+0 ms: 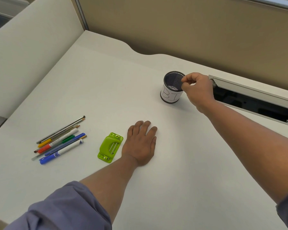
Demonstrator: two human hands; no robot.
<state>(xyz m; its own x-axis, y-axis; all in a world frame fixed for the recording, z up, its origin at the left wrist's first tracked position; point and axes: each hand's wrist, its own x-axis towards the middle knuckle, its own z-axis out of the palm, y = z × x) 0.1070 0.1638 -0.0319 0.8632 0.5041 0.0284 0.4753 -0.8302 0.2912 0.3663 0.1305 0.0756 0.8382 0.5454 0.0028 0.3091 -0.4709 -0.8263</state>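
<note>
While left hand [140,143] rests flat, right hand [197,87] pinches mesh cup [172,87].

Bright, even overhead light, soft faint shadows, sharp focus, wide-angle bending at edges

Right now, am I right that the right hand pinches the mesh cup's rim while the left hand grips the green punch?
No: the head view shows the left hand lying flat on the desk beside the green punch, not gripping it. The right hand does pinch the mesh cup's rim.
</note>
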